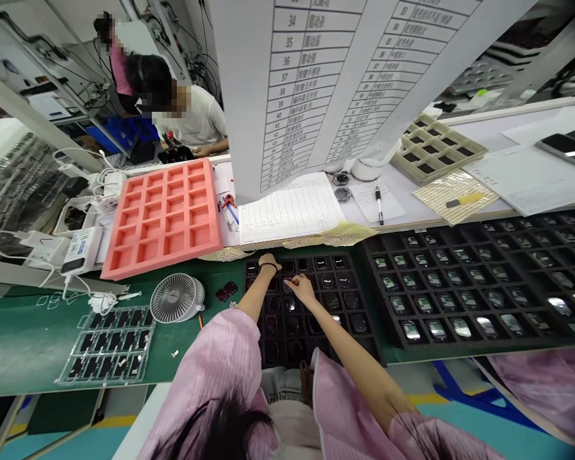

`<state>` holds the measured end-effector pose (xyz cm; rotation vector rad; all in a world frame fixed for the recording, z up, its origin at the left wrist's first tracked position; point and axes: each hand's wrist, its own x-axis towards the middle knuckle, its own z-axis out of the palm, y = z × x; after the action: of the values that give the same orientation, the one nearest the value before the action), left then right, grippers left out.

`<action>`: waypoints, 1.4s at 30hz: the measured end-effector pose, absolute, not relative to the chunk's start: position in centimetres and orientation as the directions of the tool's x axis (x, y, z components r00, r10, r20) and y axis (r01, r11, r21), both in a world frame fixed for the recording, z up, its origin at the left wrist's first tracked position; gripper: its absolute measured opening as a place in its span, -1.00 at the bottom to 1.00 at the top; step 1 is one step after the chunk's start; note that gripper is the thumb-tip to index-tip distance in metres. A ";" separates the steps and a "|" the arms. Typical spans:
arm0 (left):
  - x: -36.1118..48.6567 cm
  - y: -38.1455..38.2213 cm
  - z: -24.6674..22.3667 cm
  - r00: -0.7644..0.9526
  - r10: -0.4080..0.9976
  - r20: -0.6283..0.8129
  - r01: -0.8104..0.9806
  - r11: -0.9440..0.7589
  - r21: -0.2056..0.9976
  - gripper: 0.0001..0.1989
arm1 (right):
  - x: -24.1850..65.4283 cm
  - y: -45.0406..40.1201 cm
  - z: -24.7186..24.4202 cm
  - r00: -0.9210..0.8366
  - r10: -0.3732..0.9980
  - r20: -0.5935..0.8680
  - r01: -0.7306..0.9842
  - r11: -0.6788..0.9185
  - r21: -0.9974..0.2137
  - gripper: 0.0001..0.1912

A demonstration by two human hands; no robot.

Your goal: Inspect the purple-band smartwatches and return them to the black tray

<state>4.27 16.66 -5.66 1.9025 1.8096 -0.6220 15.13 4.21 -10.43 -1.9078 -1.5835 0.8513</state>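
Note:
A black foam tray lies in front of me, its square cells holding dark, glossy watch-like units. My left hand, with a dark band at the wrist, is over the tray's far left cells, its fingers curled. Just to its right, my right hand reaches over the tray with fingertips drawn together. Whatever is between the fingers of either hand is too small or hidden to make out. Two dark flat pieces lie on the green mat left of the tray.
Left are a small fan, a clear tray of black parts and a pink foam tray. More black trays stand right. A printed sheet, a pen and a standing chart are behind. A co-worker sits beyond.

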 end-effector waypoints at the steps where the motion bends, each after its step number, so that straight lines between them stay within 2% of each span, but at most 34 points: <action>1: 4.2 16.6 -5.6 0.048 0.803 -0.595 0.998 -0.054 0.008 -0.64 | 14.7 4.2 -10.5 0.126 0.982 -0.141 0.645 -0.189 -0.740 -0.64; 4: 4.0 16.2 -5.2 0.072 0.809 -0.583 0.997 -0.079 0.013 -0.62 | 14.2 4.2 -10.5 0.152 0.979 -0.140 0.608 -0.204 -0.767 -0.63; 7: 3.2 14.9 -4.5 0.120 0.830 -0.545 0.992 -0.118 0.039 -0.51 | 14.9 3.8 -10.2 0.193 0.972 -0.135 0.574 -0.224 -0.788 -0.61; 10: 1.9 12.5 -3.7 0.257 0.846 -0.468 0.966 -0.231 0.112 -0.47 | 16.1 2.3 -9.7 0.236 0.964 -0.120 0.534 -0.232 -0.813 -0.61; 14: 0.5 9.4 -3.5 0.557 0.711 -0.428 0.830 -0.485 0.275 -0.50 | 17.9 -2.2 -9.5 0.284 0.954 -0.097 0.485 -0.230 -0.844 -0.65; 17: 0.8 8.6 -3.9 0.652 0.620 -0.436 0.757 -0.566 0.327 -0.45 | 18.9 -6.6 -9.6 0.312 0.945 -0.097 0.452 -0.238 -0.860 -0.68; 27: 6.6 8.0 -3.4 0.566 0.682 -0.464 0.823 -0.503 0.265 -0.66 | 20.9 -16.6 -8.9 0.430 0.897 -0.102 0.389 -0.286 -0.876 -0.64; 37: 1.8 9.7 -2.8 0.523 0.716 -0.462 0.852 -0.457 0.257 -0.67 | 20.3 -17.0 -9.1 0.379 0.921 -0.096 0.386 -0.251 -0.888 -0.65; 42: 1.0 9.6 -3.5 0.585 0.682 -0.438 0.811 -0.503 0.299 -0.65 | 20.2 -16.4 -8.7 0.335 0.938 -0.086 0.409 -0.227 -0.884 -0.66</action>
<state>1.03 9.56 -3.48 2.3426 1.1913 -0.3631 20.24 -16.38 -8.71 -1.7960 -1.1968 0.8304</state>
